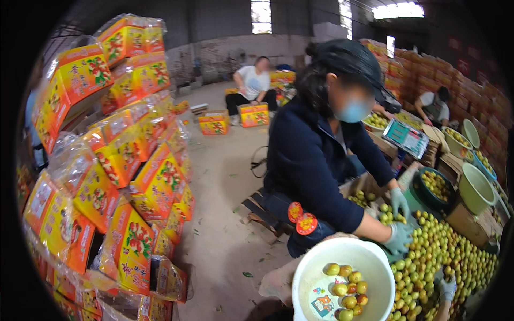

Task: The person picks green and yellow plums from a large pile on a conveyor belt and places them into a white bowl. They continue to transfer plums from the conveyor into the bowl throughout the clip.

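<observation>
At the lower right, my left hand [446, 289] in a pale glove reaches into a heap of green and brown jujubes [425, 248]. A brownish jujube [449, 271] sits between its fingers. My right hand is out of view. Left of the heap stands a white plastic basin [302, 277] with a cartoon print on its bottom and several jujubes [350, 301] inside. Across the heap a masked co-worker [317, 160] in a dark jacket and cap leans over the fruit, both gloved hands [397, 234] among the jujubes.
Tall stacks of printed fruit cartons [140, 248], partly wrapped in clear plastic, rise at the left. A dark green tub [435, 185] of jujubes, a pale green basin [478, 188] and a scale [405, 137] stand beyond the heap. Another person [253, 82] sits farther back by cartons.
</observation>
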`<state>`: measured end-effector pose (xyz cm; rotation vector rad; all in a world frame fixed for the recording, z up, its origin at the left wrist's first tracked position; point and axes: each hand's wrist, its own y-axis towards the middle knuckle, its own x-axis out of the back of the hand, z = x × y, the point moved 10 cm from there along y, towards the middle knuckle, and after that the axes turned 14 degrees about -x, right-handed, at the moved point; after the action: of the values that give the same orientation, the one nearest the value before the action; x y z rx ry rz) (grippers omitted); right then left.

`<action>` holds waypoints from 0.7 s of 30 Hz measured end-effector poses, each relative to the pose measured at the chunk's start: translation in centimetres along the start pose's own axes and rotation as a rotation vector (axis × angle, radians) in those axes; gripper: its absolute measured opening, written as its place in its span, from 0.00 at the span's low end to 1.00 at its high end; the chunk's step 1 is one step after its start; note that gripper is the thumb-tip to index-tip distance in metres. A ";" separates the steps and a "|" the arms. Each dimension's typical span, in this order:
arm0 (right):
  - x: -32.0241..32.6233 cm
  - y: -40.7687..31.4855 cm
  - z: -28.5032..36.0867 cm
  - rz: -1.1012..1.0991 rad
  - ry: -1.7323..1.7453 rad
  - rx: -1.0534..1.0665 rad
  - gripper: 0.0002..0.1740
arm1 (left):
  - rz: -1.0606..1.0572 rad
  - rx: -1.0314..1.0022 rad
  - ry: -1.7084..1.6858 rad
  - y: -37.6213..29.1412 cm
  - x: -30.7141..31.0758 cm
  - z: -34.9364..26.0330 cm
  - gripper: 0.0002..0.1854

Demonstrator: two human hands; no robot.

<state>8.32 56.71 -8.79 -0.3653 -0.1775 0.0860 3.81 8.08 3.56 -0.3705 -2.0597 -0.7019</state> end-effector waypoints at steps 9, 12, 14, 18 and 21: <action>-5.3 -35.0 8.4 -0.012 -0.560 0.609 0.24 | -0.852 0.656 -2.185 -1.2 -3.9 9.1 0.32; -7.3 -44.7 4.8 0.083 -0.718 0.587 0.29 | -0.759 0.591 -2.434 0.3 -4.0 6.5 0.37; -6.8 -47.5 2.4 -0.047 -0.864 0.647 0.32 | -0.719 0.606 -2.489 0.7 -4.6 4.8 0.38; -7.3 -48.8 -0.1 -0.233 -1.070 0.629 0.37 | -0.684 0.516 -2.492 -1.3 -6.9 5.5 0.41; -6.2 -47.9 -1.1 -0.169 -1.076 0.527 0.38 | -0.609 0.564 -2.606 -0.9 -6.0 4.0 0.41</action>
<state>4.90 11.01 6.61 0.2603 -1.2215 0.1512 3.96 9.83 -3.52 -0.1536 -4.6259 1.0401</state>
